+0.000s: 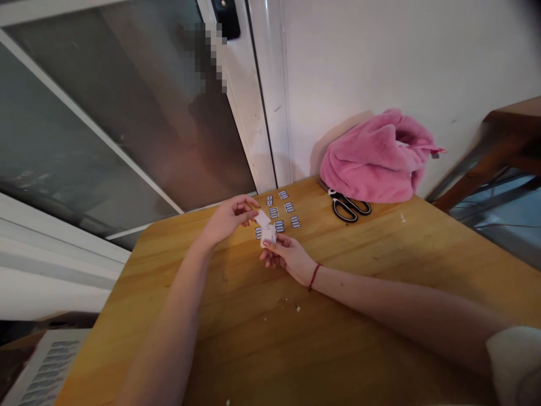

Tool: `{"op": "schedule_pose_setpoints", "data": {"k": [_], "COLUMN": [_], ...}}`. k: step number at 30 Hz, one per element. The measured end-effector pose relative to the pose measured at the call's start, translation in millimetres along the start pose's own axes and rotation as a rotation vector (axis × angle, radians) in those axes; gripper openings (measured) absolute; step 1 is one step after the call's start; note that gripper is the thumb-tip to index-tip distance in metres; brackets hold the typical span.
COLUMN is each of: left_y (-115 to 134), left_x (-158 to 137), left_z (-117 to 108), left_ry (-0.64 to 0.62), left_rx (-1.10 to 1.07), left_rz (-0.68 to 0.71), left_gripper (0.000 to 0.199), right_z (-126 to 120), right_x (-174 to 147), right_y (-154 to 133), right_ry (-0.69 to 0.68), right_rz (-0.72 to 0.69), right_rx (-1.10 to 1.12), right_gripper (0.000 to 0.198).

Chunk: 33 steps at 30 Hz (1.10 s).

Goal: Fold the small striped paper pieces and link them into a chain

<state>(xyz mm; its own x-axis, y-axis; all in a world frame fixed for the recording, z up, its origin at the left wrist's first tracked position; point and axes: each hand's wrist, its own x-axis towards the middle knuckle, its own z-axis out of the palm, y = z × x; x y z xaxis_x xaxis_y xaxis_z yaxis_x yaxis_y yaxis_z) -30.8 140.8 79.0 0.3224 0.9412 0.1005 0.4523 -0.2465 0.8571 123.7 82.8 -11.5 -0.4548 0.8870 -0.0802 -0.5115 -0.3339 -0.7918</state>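
My left hand pinches a small white card between thumb and fingers. Just below it, my right hand grips a small stack of white cards, thumb on top. The card and the stack are close together; whether they touch I cannot tell. Beyond my hands, several small cards with blue-and-white printing lie in rows on the wooden table. My hands and the held cards partly cover the nearest of these. A red string bracelet circles my right wrist.
Black-handled scissors lie right of the cards, partly under a pink plush bag against the wall. A glass-panelled door borders the table's far left. Small white scraps dot the tabletop. Brown wooden furniture stands at right.
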Motion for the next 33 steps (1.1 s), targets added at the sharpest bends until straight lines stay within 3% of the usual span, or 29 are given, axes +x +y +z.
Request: {"op": "schedule_pose_setpoints", "data": {"k": [5, 10, 15, 21, 25, 33], "left_y": [-43, -74, -74, -74, -79, -87], "left_x": [11, 13, 8, 10, 13, 15], "left_z": [4, 12, 14, 23, 32, 48], "left_ry": [0.369, 0.539, 0.692, 0.620, 0.465, 0.193], "left_rx": [-0.048, -0.047, 0.229, 0.207, 0.350, 0.707], "left_rz": [-0.089, -0.174, -0.155, -0.041, 0.079, -0.034], "left_gripper": [0.036, 0.020, 0.022, 0.024, 0.032, 0.050], "right_z": [-4, -5, -2, -2, -1, 1], "right_x": [2, 3, 1, 0, 0, -2], "right_y": [2, 1, -1, -1, -1, -1], "right_ry": [-0.031, -0.041, -0.048, -0.075, -0.082, -0.090], "right_rz": [0.027, 0.057, 0.064, 0.062, 0.068, 0.046], "right_rx": [0.037, 0.072, 0.050, 0.029, -0.001, -0.013], "right_gripper": [0.035, 0.034, 0.035, 0.034, 0.033, 0.033]}}
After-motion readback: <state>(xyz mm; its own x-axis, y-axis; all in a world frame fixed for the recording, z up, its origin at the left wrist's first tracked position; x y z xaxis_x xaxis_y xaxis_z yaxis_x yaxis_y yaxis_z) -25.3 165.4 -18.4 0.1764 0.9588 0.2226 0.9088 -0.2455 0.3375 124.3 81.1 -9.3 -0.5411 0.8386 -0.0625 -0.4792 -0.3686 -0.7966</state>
